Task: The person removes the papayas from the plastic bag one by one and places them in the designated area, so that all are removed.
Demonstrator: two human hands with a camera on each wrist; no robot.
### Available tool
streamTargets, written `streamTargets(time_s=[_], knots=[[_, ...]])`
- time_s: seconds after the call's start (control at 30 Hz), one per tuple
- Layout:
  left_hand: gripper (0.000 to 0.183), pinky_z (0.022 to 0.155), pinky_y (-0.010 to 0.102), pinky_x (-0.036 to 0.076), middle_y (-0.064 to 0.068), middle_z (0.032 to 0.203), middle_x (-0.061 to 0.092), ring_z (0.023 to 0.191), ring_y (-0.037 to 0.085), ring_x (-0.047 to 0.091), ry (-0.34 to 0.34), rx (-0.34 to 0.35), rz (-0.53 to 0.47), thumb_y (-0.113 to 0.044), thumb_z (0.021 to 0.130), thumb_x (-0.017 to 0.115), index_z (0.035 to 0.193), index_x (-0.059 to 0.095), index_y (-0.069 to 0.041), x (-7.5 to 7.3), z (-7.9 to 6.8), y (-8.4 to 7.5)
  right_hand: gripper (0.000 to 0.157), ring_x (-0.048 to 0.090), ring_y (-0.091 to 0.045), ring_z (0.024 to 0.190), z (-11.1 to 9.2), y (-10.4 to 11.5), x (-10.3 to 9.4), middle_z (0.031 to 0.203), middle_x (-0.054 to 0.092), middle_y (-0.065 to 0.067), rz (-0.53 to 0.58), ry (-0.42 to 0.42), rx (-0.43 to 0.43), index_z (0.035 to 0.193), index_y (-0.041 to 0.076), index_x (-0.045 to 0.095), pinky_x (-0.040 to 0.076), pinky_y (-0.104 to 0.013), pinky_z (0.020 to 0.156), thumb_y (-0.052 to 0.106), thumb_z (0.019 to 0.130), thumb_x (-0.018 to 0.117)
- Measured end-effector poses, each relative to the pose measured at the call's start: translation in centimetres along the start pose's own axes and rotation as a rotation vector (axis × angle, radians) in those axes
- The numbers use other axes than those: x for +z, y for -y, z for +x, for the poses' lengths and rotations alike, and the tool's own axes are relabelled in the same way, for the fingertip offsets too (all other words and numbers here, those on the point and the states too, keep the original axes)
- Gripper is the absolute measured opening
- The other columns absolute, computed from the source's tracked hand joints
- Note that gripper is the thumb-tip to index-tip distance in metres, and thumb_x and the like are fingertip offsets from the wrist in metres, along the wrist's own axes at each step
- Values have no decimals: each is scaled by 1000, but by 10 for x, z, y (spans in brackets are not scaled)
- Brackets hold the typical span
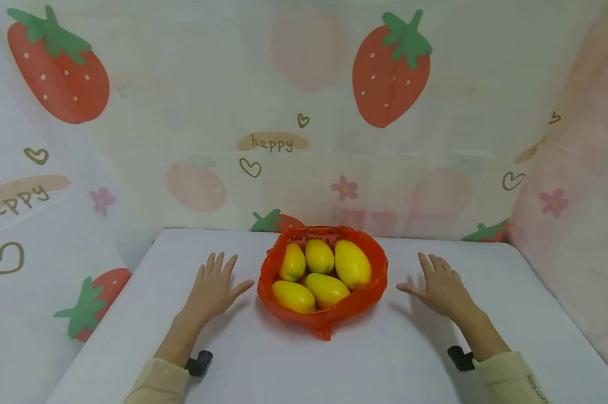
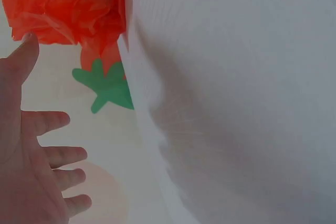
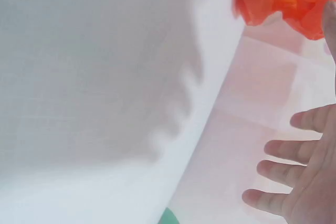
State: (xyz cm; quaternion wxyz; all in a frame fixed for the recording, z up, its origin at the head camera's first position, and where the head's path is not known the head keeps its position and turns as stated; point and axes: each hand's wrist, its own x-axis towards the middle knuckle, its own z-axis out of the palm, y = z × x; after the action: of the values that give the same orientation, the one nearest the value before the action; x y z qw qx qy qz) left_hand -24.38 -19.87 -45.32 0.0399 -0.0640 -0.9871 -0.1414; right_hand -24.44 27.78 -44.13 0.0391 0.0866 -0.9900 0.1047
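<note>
A red plastic bag (image 1: pixel 329 321) sits on the table with its mouth spread wide. Several yellow mangoes (image 1: pixel 353 265) lie inside it, bunched together. To the left of the bag, my left hand (image 1: pixel 213 292) hovers with its fingers spread and its thumb toward the bag, apart from it. My right hand (image 1: pixel 442 289) is held the same way on the right side, also touching nothing. Each wrist view shows part of the bag near the thumb, the left hand (image 2: pixel 26 145) at one edge and the right hand (image 3: pixel 310 166) at the other.
A white-covered table (image 1: pixel 283 370) lies under everything. Behind and at both sides hangs a cloth backdrop (image 1: pixel 208 101) printed with strawberries, hearts and flowers. Dark wrist cameras are strapped at each sleeve cuff, among them the left one (image 1: pixel 200 363).
</note>
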Motion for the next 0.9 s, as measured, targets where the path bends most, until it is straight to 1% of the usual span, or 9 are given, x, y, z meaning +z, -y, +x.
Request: streamTargets(time_s=[0.17, 0.27, 0.33, 0.47, 0.6, 0.77, 0.9], knots=[[80, 115, 70, 16, 30, 154, 29, 144, 51, 18, -2, -26, -30, -57, 94, 49, 151, 32, -3, -3, 4, -3, 97, 31, -54, 133, 1, 1, -6, 146, 34, -36, 15, -23, -17, 148, -7, 27, 30, -72, 106, 61, 87, 58], [79, 115, 70, 17, 30, 153, 31, 144, 50, 19, 8, -27, -73, -56, 95, 48, 151, 31, -3, -6, 6, -6, 97, 32, -54, 133, 2, 1, -8, 146, 35, -36, 33, -32, -20, 148, -7, 27, 30, -71, 107, 61, 87, 59], [79, 115, 70, 17, 30, 153, 31, 144, 50, 20, 15, -27, -87, -56, 95, 47, 151, 31, -2, -6, 7, -7, 98, 31, -54, 134, 2, 1, -9, 147, 34, -35, 63, -28, -16, 149, -7, 27, 31, -71, 107, 62, 87, 59], [79, 117, 65, 19, 29, 153, 32, 145, 47, 21, 14, -23, -121, -56, 96, 47, 151, 30, -1, -7, 8, -7, 100, 30, -52, 136, 4, 2, -11, 149, 32, -34, 124, -9, -1, 150, -5, 25, 31, -70, 107, 66, 86, 57], [79, 118, 61, 20, 26, 154, 33, 147, 44, 20, 10, -26, -201, -55, 96, 48, 151, 30, -1, -8, 9, -8, 100, 29, -51, 137, 6, 3, -12, 149, 31, -34, 161, -5, 0, 151, -4, 24, 31, -69, 107, 65, 87, 57], [77, 119, 60, 21, 23, 156, 32, 147, 42, 22, 37, -41, -254, -55, 97, 47, 153, 28, -5, -9, 10, -10, 99, 28, -52, 137, 7, 7, -17, 150, 29, -34, 194, 6, -14, 151, -5, 23, 30, -68, 109, 63, 87, 58], [78, 117, 60, 25, 21, 156, 31, 145, 41, 27, 60, -53, -301, -57, 96, 47, 154, 27, -9, -10, 13, -13, 99, 29, -52, 137, 11, 11, -20, 150, 29, -34, 215, 8, -27, 151, -4, 23, 30, -68, 109, 63, 87, 58]])
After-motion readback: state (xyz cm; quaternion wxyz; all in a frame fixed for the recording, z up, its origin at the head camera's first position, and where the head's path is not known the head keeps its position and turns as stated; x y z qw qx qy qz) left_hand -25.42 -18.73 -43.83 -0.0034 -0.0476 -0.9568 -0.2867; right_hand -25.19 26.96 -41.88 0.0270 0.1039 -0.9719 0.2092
